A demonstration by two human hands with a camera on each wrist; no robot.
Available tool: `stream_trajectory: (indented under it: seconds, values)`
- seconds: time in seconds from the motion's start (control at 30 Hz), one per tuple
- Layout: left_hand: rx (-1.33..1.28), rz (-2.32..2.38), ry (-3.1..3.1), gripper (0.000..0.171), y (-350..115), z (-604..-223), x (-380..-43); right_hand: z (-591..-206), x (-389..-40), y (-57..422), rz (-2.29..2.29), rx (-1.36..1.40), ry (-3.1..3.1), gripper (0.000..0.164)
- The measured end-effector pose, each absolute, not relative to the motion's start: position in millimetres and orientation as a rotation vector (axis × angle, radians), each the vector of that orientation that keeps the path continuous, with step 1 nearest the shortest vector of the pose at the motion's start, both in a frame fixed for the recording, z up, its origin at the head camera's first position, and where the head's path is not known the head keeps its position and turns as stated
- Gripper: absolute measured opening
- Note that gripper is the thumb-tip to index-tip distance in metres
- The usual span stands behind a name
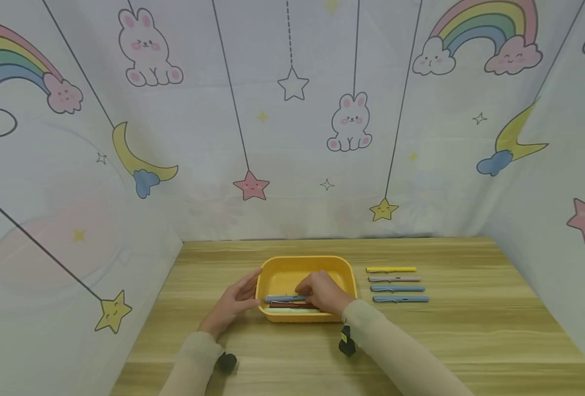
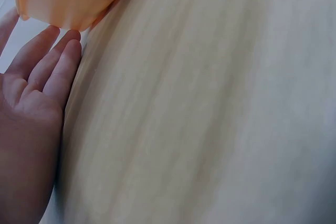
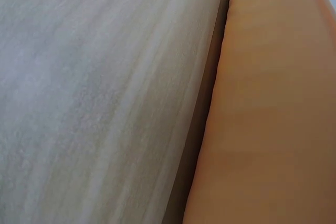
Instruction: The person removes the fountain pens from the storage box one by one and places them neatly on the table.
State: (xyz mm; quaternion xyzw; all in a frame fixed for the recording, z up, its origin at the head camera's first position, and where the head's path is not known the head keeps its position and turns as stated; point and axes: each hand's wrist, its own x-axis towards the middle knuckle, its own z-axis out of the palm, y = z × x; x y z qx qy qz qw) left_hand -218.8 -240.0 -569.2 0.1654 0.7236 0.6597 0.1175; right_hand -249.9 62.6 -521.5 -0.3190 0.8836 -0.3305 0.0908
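Note:
A yellow plastic box [image 1: 306,317] stands on the wooden table. In its near part lie a blue pen [image 1: 282,298], a dark red pen [image 1: 285,306] and a pale green pen [image 1: 292,311], side by side. My right hand [image 1: 324,292] reaches into the box from the right, fingers curled over the blue pen's right end, which it pinches; the fingertips are partly hidden. My left hand [image 1: 233,302] rests at the box's left side with nearly straight fingers. In the left wrist view, the left fingertips [image 2: 71,35] touch the box wall [image 2: 68,3].
Right of the box lie a yellow pen [image 1: 391,269], a grey pen [image 1: 394,279] and two blue pens [image 1: 400,300] in a column, clips to the left. A printed cloth [image 1: 302,220] hangs behind the table [image 1: 282,363] and along both sides.

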Motion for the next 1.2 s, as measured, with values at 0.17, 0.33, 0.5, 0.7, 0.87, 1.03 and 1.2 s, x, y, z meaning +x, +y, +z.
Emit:
stream_trajectory:
  seconds: [0.17,0.33,0.5,0.7,0.87,1.03,1.2]
  values:
    - [0.478,1.94,2.106,0.079,-239.0,-568.9,-218.9,-522.0,-248.8,63.3,-0.959,-0.951,2.61,0.039]
    - [0.496,1.944,2.103,0.079,-239.5,-570.3,-218.9,-523.7,-248.8,63.2,-0.934,-0.978,2.624,0.039]
    - [0.501,1.943,2.098,0.079,-239.7,-571.5,-219.2,-522.8,-249.0,63.0,-0.918,-0.995,2.66,0.04]
    - [0.51,1.963,2.072,0.079,-239.2,-567.8,-217.9,-521.1,-249.6,62.9,-0.921,-0.967,2.686,0.039]
    - [0.537,1.963,2.065,0.079,-239.6,-568.2,-217.8,-520.4,-249.2,63.4,-0.895,-0.964,2.734,0.035]
    - [0.54,1.956,2.071,0.079,-239.7,-570.1,-218.8,-517.4,-248.2,64.9,-0.848,-0.915,2.82,0.03]
    - [0.524,1.953,2.078,0.08,-239.7,-570.1,-220.0,-515.8,-248.6,68.0,-0.961,-0.854,2.8,0.031]
